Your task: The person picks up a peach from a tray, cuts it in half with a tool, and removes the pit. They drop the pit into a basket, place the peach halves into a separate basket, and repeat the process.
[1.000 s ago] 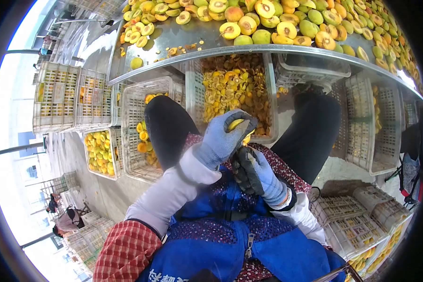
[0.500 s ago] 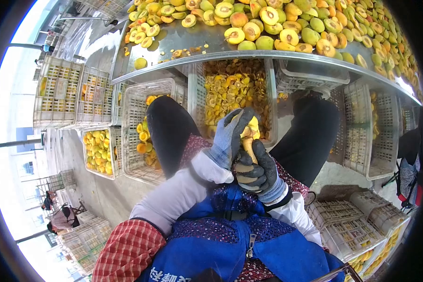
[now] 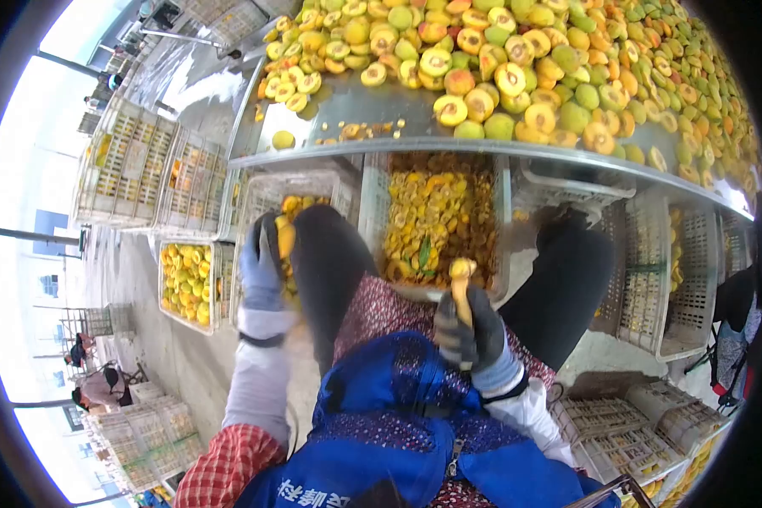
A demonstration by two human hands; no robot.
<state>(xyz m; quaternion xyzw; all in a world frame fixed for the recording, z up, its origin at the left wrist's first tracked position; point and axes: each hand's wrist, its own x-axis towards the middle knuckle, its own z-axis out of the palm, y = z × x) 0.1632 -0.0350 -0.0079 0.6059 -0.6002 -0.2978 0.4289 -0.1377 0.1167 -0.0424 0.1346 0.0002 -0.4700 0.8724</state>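
My left hand (image 3: 262, 250), in a dark-palmed glove, is closed on a yellow peach half (image 3: 285, 235). It hangs over the left white crate (image 3: 250, 203), beside my knee; motion blurs it a little. In front of my lap, my gloved right hand (image 3: 476, 332) grips a short wooden-handled tool (image 3: 461, 298) upright. Yellow fruit flesh or wet residue covers its top end, so the working tip cannot be made out. Between my knees stands a crate (image 3: 378, 212) full of pits and yellow scraps, with a green leaf on top.
A metal table (image 3: 339, 102) piled with halved peaches (image 3: 510, 78) spans the front, its edge above the crates. More crates stand left (image 3: 127, 169) and right (image 3: 643, 262). A small crate of fruit (image 3: 186, 284) sits on the floor at left.
My left hand has parted from the right and swung left with the peach half, over the left crate. My right hand stays before my lap with the tool. The view has shifted slightly.
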